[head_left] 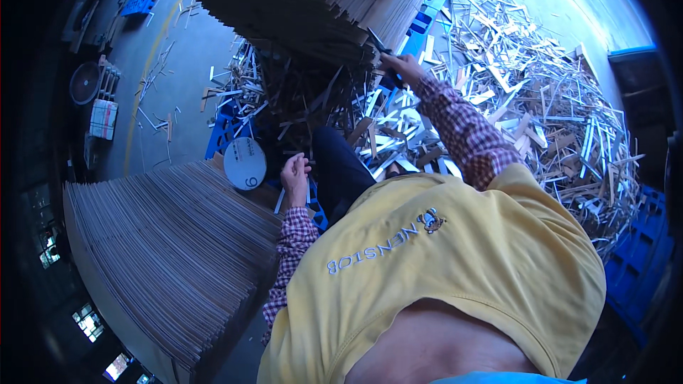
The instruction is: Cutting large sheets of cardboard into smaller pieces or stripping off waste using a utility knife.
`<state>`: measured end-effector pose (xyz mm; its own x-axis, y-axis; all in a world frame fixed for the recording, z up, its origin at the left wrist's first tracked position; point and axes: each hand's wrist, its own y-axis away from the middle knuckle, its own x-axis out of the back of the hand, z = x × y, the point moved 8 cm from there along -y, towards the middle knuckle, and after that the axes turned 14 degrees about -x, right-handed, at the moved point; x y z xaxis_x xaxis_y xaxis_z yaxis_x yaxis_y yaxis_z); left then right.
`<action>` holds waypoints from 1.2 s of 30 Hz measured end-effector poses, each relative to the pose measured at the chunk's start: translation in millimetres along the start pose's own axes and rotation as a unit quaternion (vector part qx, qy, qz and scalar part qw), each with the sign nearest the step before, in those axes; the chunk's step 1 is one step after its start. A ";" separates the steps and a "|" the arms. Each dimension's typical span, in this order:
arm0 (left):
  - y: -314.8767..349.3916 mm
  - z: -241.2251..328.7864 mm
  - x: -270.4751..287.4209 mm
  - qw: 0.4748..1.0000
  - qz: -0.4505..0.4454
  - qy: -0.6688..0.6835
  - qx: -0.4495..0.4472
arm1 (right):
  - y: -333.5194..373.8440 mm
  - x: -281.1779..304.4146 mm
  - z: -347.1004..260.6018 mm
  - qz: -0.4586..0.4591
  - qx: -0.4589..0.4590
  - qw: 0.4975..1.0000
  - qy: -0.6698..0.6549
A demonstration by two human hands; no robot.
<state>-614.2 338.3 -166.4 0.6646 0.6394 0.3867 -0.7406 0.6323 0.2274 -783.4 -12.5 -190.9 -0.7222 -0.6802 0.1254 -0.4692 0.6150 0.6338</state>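
Observation:
My right hand (405, 67) is closed around a dark, slim hand tool (378, 43), whose exact kind I cannot make out. The tool's tip touches or nearly touches the lower corner of a tall stack of brown cardboard sheets (284, 0) ahead of me. Lower and to the left, my left hand (294, 174) hangs with its fingers loosely bent and apart, nothing visible in it. Beside it is a round grey disc (245, 162) with dark markings. A second stack of cardboard sheets (171, 256) stands at my left, its layered edges facing up.
Cardboard offcut strips (526, 92) lie in a wide heap on the right and around my legs. Blue pallets (430, 7) show under the far stack, at the left (229, 128) and lower right (640, 242). A yellow line (149, 57) crosses the floor.

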 end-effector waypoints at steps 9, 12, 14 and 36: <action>10.5 -28.6 18.3 0.998 0.026 -0.012 0.055 | 28.8 4.4 52.7 -0.017 -0.028 0.985 0.169; 0.7 -9.9 8.3 0.999 0.010 -0.006 0.031 | -19.8 -22.6 18.0 -0.046 0.019 0.994 0.098; -0.4 -8.7 11.2 1.000 0.006 -0.010 0.027 | -16.1 -13.1 1.1 0.024 -0.008 1.000 0.006; 17.3 -50.9 31.8 0.995 0.020 -0.020 0.094 | 13.5 32.7 121.0 -0.001 -0.091 0.994 0.053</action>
<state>-600.7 391.9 -195.7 0.6318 0.6422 0.4341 -0.7750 0.5110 0.3720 -874.8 21.8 -270.6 -0.6593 -0.7257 0.1966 -0.3650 0.5375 0.7602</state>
